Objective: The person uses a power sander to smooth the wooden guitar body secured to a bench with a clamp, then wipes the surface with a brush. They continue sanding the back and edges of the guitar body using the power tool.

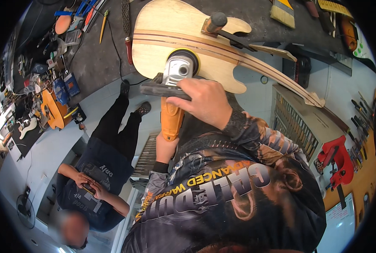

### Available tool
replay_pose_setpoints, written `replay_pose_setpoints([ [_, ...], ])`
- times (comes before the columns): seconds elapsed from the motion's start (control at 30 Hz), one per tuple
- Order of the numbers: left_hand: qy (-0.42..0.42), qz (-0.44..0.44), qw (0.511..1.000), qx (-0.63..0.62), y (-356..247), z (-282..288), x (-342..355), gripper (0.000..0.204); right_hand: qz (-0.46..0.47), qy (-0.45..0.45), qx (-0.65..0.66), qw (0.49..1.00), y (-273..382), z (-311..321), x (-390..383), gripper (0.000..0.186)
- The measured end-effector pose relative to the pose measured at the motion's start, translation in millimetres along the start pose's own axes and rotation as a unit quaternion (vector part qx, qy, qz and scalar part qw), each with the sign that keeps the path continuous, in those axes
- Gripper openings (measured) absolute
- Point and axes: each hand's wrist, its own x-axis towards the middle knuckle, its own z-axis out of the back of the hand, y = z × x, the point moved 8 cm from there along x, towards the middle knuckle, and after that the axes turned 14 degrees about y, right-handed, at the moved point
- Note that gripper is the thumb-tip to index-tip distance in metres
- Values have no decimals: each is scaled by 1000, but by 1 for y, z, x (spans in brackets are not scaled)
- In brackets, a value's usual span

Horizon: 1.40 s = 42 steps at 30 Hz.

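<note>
An orange disc sander (pixel 171 120) with a silver gear head lies across the pale wooden guitar body (pixel 154 46). Its round, yellow-rimmed pad (pixel 195 62) rests on the wood near the lower edge. My right hand (pixel 205 99) is closed round the sander's black side handle (pixel 156 89). At the rear end of the orange housing, my left hand (pixel 167 147) grips from below, its fingers mostly hidden. Dark stripes run along the body into the long neck (pixel 276 76), which reaches right to the headstock (pixel 314 100). A clamp (pixel 216 23) presses on the upper body.
On the dark bench (pixel 95 59) lie a red-handled rasp (pixel 128 50), a brush (pixel 282 14) and a power cord. Clutter and an orange guitar body (pixel 53 110) fill the left. Another person (pixel 97 168) stands there holding a small object. A red clamp (pixel 337 162) hangs at right.
</note>
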Motion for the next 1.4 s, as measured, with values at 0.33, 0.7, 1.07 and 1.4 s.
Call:
replay_pose_setpoints([
  [0.33,97,-49,976,189,-43,-5,11,36,-117,-60,44,990,-29,21,-105,42],
  [0.7,87,-61,982,153,-17,11,9,32,-86,-53,45,994,-17,4,-76,45],
  [1.07,-53,4,996,-76,26,44,-10,9,75,-23,18,997,38,-61,55,46],
  [1.4,15,-2,1000,-27,7,52,15,20,-4,-44,3,999,11,-32,29,50],
])
